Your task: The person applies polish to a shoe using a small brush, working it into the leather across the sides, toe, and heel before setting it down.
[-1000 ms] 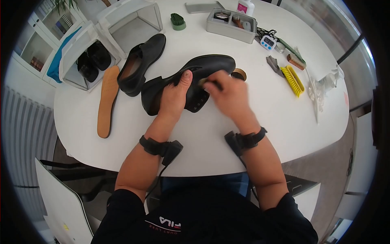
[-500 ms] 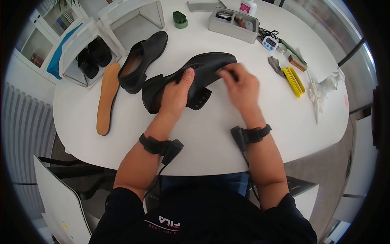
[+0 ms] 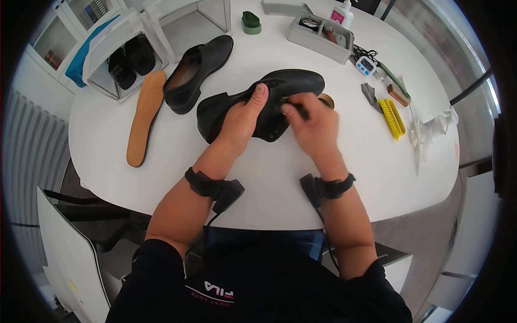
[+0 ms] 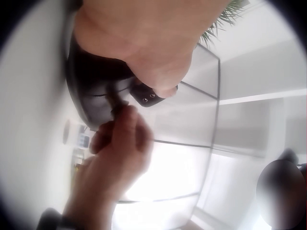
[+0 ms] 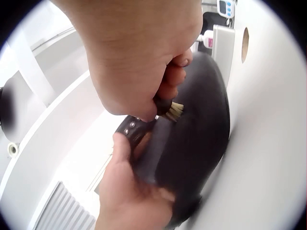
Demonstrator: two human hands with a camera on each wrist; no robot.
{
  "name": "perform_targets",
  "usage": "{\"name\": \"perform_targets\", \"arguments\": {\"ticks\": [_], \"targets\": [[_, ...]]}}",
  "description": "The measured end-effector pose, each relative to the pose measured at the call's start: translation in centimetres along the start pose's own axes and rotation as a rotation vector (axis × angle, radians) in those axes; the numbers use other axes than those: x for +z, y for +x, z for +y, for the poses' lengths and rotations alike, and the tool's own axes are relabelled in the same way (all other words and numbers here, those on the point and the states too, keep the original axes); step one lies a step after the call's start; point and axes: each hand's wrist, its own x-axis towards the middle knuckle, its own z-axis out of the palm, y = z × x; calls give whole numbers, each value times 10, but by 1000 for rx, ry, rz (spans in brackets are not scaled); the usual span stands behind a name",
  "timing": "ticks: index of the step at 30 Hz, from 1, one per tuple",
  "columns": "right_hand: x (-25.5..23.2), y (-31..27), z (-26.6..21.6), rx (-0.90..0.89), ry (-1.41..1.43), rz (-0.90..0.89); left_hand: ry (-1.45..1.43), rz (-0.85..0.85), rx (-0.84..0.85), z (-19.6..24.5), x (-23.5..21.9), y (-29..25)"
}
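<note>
A black leather lace-up shoe (image 3: 299,81) lies tilted on its side, toe to the right. My left hand (image 3: 239,119) grips it around the opening, thumb on top and the other fingers largely hidden. In my right hand (image 3: 315,121) is a small brush (image 5: 175,111) with pale bristles, its dark handle pinched between thumb and fingers. Its bristles are right at the shoe's upper, beside the flap with metal eyelets (image 5: 129,127). To the left stands the matching shoe (image 3: 183,89), upright.
A tan insole (image 3: 145,121) lies at the left, near a clear-sided box (image 3: 110,89) holding black shoes. Behind my right hand sits a round tin (image 3: 327,100). Further right are a yellow brush (image 3: 395,123), a wooden brush (image 3: 399,96), a timer (image 3: 365,66) and a metal box (image 3: 328,51).
My right hand went with the brush from the eyelet area toward the toe, then came back to the lacing side. The left hand keeps its grip on the shoe. The head view shifted slightly.
</note>
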Motion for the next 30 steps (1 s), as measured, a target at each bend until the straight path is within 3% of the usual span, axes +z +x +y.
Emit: {"name": "perform_targets", "arguments": {"ticks": [3, 5, 7, 9, 11, 13, 14, 17, 19, 25, 28, 30], "targets": [[9, -8, -17, -10, 159, -20, -18, -61, -11, -4, -4, 4], [6, -6, -22, -93, 203, -262, -15, -99, 5, -4, -5, 2], [3, -5, -14, -143, 148, -256, 12, -47, -51, 6, 1, -4], [2, -4, -5, 37, -29, -178, 4, -47, -34, 6, 3, -4], [2, -3, -7, 35, -60, -132, 1, -49, -14, 6, 3, -3], [2, -2, -15, -134, 5, -94, 72, -31, -64, 2, 1, -2], [6, -3, -18, -131, 4, -92, 74, -33, -66, -2, -3, 1], [14, -4, -19, -180, 87, -66, 2, -203, -94, -9, -9, 4], [16, 1, -12, -89, -12, 191, -86, -170, 1, -5, 3, -2], [1, -2, -10, 111, -188, 77, -72, -232, -25, -5, -2, 0], [7, -1, -18, -29, -92, 120, -54, -161, -27, -14, -6, 7], [14, -5, -22, -205, 53, -37, -42, -201, -21, -13, -11, 8]]}}
